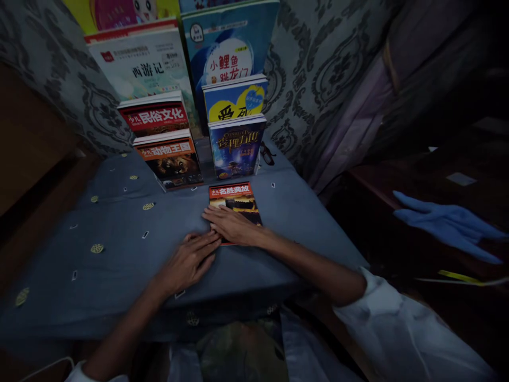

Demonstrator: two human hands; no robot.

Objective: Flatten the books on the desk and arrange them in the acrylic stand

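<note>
A small book [242,203] with a red title band and a dark picture lies flat on the blue cloth-covered table [119,276]. My right hand [234,225] rests across its lower left part with fingers stretched out, hiding that corner. Just to the left, my left hand [194,260] lies on the cloth, fingers extended. Its fingertips reach the book's lower left edge and meet the fingers of my right hand. Neither hand grips anything. Behind the flat book, an upright lion-cover book [175,163] and an upright purple-blue book [237,148] stand in front of two rows.
More upright books, such as a pale green one [139,69] and a teal one [254,40], lean toward the patterned wall [314,63]. A dark small object [267,155] sits by the right row. Blue gloves [449,223] lie on a dark surface at right.
</note>
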